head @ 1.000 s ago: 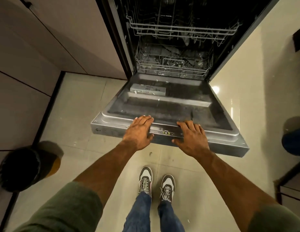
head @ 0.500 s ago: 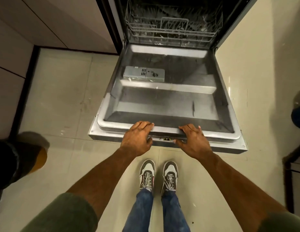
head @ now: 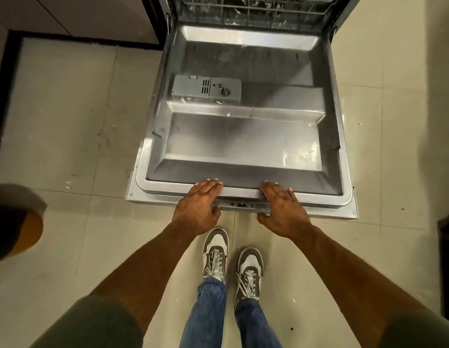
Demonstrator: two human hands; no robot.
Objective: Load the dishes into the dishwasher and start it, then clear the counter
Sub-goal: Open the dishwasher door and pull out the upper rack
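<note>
A person stands at the near edge of a dishwasher door [head: 243, 141] lying fully lowered over the tiled floor [head: 67, 116], no readable brand or lettering visible on it. The left hand [head: 198, 209] and right hand [head: 283, 212] rest palm-down on that edge, fingers straight and together, thumbs under the lip, either side of the latch [head: 241, 204]. A grey detergent dispenser [head: 207, 90] sits far left on the door.

Pale tiled floor [head: 67, 126] under two grey-white sneakers [head: 215, 252], a dark round bin [head: 12, 227] at left.
</note>
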